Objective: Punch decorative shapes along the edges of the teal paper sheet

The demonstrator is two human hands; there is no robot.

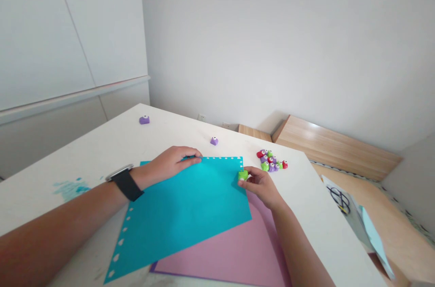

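Note:
A blue sheet of paper (190, 201) has small punched shapes along its left and top edges, and a few near the top right corner. My left hand (180, 158) pinches the top edge of this sheet between thumb and fingers. In my right hand (258, 183) is a small green craft punch (243, 175), gripped at the sheet's right edge just below the corner. Whether the paper sits inside the punch's slot is hard to make out. Pink paper (224, 255) lies partly under the blue sheet, with a purple edge showing below.
Red, green and purple craft punches (271, 160) stand clustered to the right on the white table (176, 126). Two purple punches, one at the far left (144, 120) and one nearer the middle (214, 141), stand apart. Blue paper bits (71, 188) lie left. A wooden bed (336, 142) adjoins.

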